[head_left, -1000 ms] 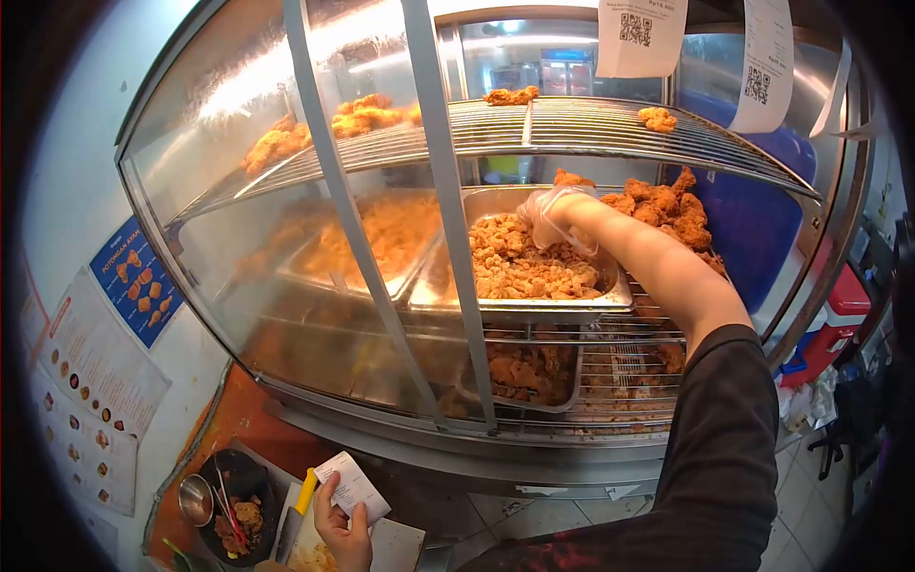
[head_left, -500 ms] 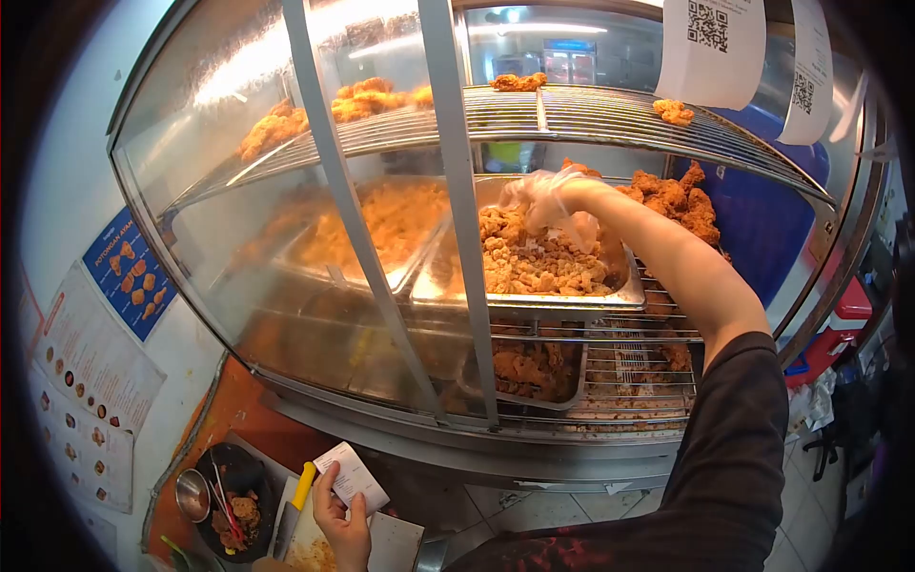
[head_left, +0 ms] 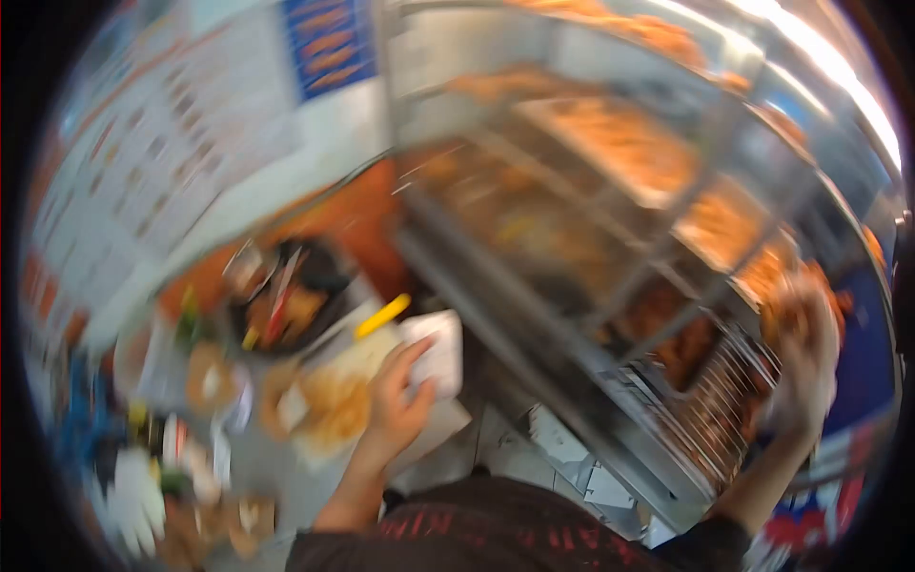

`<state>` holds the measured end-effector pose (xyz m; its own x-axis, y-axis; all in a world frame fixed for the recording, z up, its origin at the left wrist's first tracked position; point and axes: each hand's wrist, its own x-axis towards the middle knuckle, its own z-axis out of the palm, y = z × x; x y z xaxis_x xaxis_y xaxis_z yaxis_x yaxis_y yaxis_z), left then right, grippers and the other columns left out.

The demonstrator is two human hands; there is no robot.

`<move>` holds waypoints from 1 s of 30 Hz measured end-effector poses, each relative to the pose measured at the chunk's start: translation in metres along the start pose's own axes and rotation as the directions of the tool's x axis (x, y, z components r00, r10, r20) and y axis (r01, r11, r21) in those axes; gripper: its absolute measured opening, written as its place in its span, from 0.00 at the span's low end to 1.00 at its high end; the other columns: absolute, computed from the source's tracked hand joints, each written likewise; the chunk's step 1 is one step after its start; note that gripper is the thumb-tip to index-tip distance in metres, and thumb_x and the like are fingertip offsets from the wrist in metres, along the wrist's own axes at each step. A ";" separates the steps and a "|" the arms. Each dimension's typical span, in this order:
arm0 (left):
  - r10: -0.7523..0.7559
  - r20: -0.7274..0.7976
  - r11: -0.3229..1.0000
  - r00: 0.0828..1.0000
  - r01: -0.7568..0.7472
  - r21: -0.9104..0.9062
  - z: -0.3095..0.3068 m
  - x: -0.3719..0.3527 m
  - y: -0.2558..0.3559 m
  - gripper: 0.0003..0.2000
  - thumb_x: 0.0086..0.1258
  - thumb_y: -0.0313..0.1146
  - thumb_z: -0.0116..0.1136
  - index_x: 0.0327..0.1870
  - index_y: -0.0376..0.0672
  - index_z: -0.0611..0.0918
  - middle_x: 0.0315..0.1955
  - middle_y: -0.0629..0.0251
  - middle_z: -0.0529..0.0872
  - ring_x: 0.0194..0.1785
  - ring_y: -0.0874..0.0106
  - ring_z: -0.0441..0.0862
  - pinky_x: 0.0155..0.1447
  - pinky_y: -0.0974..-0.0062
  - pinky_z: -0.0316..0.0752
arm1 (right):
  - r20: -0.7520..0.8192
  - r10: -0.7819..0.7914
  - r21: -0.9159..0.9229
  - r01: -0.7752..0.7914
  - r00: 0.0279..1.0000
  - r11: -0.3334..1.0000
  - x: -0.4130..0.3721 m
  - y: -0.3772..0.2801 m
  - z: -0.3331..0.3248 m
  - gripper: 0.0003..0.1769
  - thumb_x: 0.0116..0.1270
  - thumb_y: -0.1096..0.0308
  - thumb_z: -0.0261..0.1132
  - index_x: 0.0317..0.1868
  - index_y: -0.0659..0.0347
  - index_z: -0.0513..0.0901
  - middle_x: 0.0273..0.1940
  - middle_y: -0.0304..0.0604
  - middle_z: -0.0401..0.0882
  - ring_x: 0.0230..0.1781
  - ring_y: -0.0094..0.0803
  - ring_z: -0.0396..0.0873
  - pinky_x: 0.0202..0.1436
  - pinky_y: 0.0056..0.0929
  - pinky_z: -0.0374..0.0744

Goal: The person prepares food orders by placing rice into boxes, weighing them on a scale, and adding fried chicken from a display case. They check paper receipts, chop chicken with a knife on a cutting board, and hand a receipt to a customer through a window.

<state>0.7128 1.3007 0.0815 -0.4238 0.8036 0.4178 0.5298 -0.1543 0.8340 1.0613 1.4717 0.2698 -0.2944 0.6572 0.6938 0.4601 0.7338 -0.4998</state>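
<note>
At front of display case (head_left: pixel 610 181): view swung left, heavy blur. Worktop (head_left: pixel 286 477) cluttered. Gloved right hand (head_left: pixel 805 372) drawn out to case's lower edge, fried pieces (head_left: pixel 786 300) at fingers; grip unreadable. Left hand (head_left: pixel 396 405) grip pinched paper slip (head_left: pixel 434 353) above worktop, unchanged.

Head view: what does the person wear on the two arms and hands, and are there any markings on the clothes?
The left hand is bare, with no glove. The right hand seems covered by a thin clear plastic glove, though blur makes this uncertain. Both forearms are unsleeved. The dark top at the bottom edge carries red lettering, too blurred to read.
</note>
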 end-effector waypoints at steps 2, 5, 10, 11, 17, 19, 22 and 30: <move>0.090 -0.055 0.990 0.994 -0.083 0.110 -0.019 -0.014 -0.003 0.22 0.61 0.23 0.55 0.60 0.37 0.75 0.48 0.50 0.78 0.51 0.62 0.78 0.50 0.76 0.74 | 0.197 -0.059 0.215 0.016 0.979 0.976 -0.026 -0.024 0.058 0.13 0.46 0.74 0.58 0.36 0.65 0.76 0.38 0.38 0.73 0.36 0.26 0.72 0.41 0.23 0.73; 0.002 -0.201 0.990 0.980 0.026 0.136 -0.059 -0.049 -0.006 0.22 0.62 0.22 0.54 0.60 0.37 0.75 0.49 0.49 0.78 0.50 0.58 0.78 0.53 0.76 0.72 | 0.452 -0.163 0.526 -0.114 0.877 0.843 -0.053 -0.073 0.180 0.13 0.48 0.78 0.58 0.38 0.63 0.77 0.37 0.40 0.76 0.36 0.26 0.74 0.41 0.26 0.75; -0.120 -0.583 0.984 0.804 0.175 0.039 -0.161 -0.112 -0.010 0.22 0.62 0.18 0.52 0.60 0.34 0.75 0.53 0.51 0.77 0.55 0.65 0.77 0.55 0.74 0.72 | 0.603 -0.472 0.599 0.026 0.643 0.800 -0.086 -0.161 0.396 0.12 0.53 0.74 0.68 0.38 0.58 0.77 0.37 0.40 0.80 0.38 0.29 0.78 0.43 0.26 0.76; -0.068 -0.643 0.980 0.763 0.171 0.099 -0.182 -0.131 -0.016 0.23 0.63 0.16 0.51 0.61 0.34 0.73 0.56 0.55 0.76 0.56 0.69 0.76 0.56 0.75 0.72 | 0.595 -0.493 0.648 -0.016 0.634 0.761 -0.089 -0.190 0.419 0.11 0.53 0.75 0.68 0.38 0.58 0.77 0.37 0.41 0.80 0.39 0.31 0.79 0.44 0.27 0.77; -0.101 -0.870 0.989 0.483 0.140 -0.038 -0.278 -0.216 -0.019 0.24 0.65 0.14 0.48 0.64 0.33 0.69 0.59 0.57 0.74 0.56 0.70 0.77 0.57 0.74 0.74 | 0.559 -0.599 0.723 0.017 0.574 0.691 -0.132 -0.330 0.566 0.12 0.55 0.70 0.67 0.40 0.56 0.77 0.42 0.47 0.79 0.45 0.45 0.79 0.48 0.38 0.77; -0.076 -0.899 0.989 0.432 0.147 -0.013 -0.298 -0.238 -0.020 0.23 0.64 0.14 0.48 0.62 0.32 0.70 0.60 0.56 0.71 0.56 0.69 0.77 0.58 0.74 0.73 | 0.558 -0.673 0.699 0.163 0.486 0.697 -0.149 -0.361 0.603 0.12 0.55 0.67 0.66 0.42 0.55 0.78 0.45 0.50 0.79 0.47 0.48 0.79 0.50 0.42 0.76; -0.031 -0.915 0.987 0.402 0.155 0.035 -0.315 -0.257 -0.019 0.23 0.64 0.14 0.48 0.62 0.32 0.70 0.59 0.57 0.72 0.57 0.69 0.77 0.59 0.73 0.72 | 0.684 -0.680 0.622 0.277 0.263 0.732 -0.161 -0.394 0.629 0.15 0.53 0.70 0.67 0.43 0.54 0.80 0.45 0.51 0.80 0.48 0.47 0.79 0.50 0.36 0.77; -0.059 -0.928 0.978 0.368 0.207 0.020 -0.334 -0.283 -0.023 0.23 0.64 0.15 0.48 0.63 0.32 0.69 0.60 0.55 0.72 0.59 0.70 0.76 0.61 0.73 0.71 | 0.689 -0.692 0.602 0.361 0.217 0.712 -0.137 -0.415 0.624 0.17 0.56 0.63 0.67 0.46 0.58 0.79 0.42 0.53 0.81 0.44 0.46 0.81 0.47 0.37 0.78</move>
<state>0.5754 0.8853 0.0647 -0.8691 -0.2282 0.4388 0.4449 0.0270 0.8952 0.3886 1.1844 0.0586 -0.9591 -0.2467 0.1390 -0.2826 0.8637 -0.4173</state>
